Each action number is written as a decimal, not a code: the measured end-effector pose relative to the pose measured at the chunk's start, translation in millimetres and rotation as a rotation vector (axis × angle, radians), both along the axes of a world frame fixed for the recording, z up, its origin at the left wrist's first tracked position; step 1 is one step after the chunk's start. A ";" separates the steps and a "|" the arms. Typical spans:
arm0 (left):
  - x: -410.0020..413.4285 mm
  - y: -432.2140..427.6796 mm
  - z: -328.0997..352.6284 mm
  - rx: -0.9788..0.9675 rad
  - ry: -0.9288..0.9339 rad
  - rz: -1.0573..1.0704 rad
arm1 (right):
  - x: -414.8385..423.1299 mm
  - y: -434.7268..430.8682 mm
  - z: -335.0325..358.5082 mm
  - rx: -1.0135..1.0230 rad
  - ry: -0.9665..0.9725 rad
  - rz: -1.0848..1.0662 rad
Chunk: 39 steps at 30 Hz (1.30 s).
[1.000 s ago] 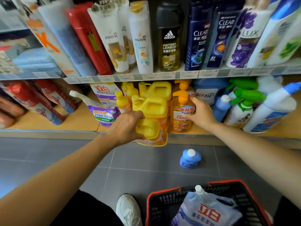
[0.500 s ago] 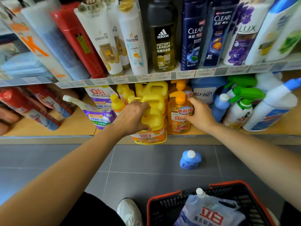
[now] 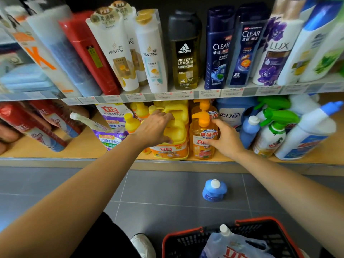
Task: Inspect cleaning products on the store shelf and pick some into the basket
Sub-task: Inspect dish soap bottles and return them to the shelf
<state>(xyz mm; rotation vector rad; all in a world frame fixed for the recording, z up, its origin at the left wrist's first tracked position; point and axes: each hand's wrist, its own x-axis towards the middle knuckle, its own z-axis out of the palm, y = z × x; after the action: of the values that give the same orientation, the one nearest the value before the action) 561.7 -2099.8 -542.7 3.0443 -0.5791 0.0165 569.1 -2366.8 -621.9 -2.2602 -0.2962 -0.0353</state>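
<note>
The right hand [image 3: 227, 140] is wrapped round the orange pump bottle [image 3: 198, 151], thumb across the front label and fingers curled along its right side, so it holds the bottle rather than just touching it. The left hand [image 3: 154, 127] lies over the top of the yellow jug [image 3: 175, 135], fingers reaching over the handle and thumb on the near shoulder; it looks like a loose hold, more steadying than lifting.

Both containers stand upright at the front of the lower shelf [image 3: 83, 146], side by side and apparently touching, the pump bottle to the right. Its long axis is vertical, with the pump head pointing up under the upper shelf [image 3: 186, 94].

The basket [image 3: 251, 220] sits on the floor below and toward the person, right of centre, with a refill pouch [image 3: 232, 246] already in it. So the right hand is the nearer one; the bottle would probably have to come forward off the shelf first, then down, passing over the blue bottle [image 3: 214, 190] standing on the floor between shelf and basket
</note>
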 end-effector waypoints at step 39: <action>-116.2 -108.2 76.5 -1.292 0.384 -0.119 | -123.6 -56.0 116.1 0.405 0.161 0.285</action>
<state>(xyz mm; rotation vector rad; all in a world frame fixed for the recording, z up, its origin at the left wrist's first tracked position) 445.5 -2208.1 -466.3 1.6984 -0.4403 -0.1370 445.6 -2422.8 -505.8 -1.7913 -0.4759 0.2166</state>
